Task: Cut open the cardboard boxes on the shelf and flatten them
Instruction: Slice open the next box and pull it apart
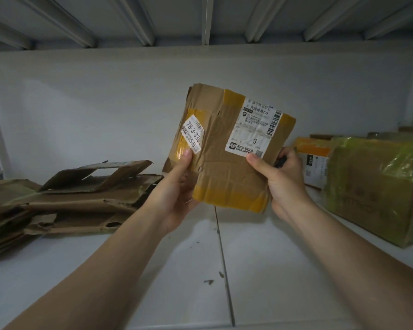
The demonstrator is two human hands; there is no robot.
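Progress partial: stack of flattened brown cardboard (81, 196) lies left of left hand (177, 184). Both hands grip small brown yellow-taped cardboard box (224, 148) between them, still sealed; right hand (284, 184) also holds dark handle (281, 160). Green-wrapped cardboard box (377, 186) and orange-taped box (312, 158) wait right of right hand, uncut.

A crumpled brown cardboard box (224, 163) (yellow-taped, white-labelled, sealed) tilts at centre frame; flattened boxes (81, 196) lie stacked at left; unopened boxes (377, 186) stand at right.
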